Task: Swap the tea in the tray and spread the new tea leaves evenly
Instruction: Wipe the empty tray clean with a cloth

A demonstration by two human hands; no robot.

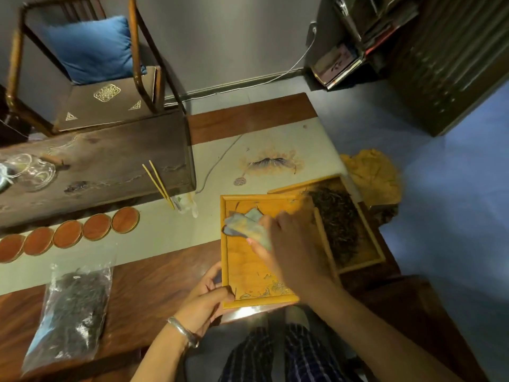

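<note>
A yellow wooden tray (242,271) lies at the table's near edge, bare but for a few tea crumbs near its front. My left hand (205,301) grips its near left corner. My right hand (292,244) is over the tray, shut on a crumpled bluish cloth (245,224) pressed against the tray's floor. Behind and to the right, a second yellow tray (369,257) holds a heap of dark tea leaves (338,216). A clear plastic bag of dark tea leaves (71,312) lies on the table at the left.
A row of round orange coasters (68,234) sits on the pale table runner (165,230). Two thin sticks (158,183) lean by a dark raised tea board (96,166) with glassware (33,169). A chair with a blue cushion (93,48) stands behind. A yellow cloth (371,175) lies right.
</note>
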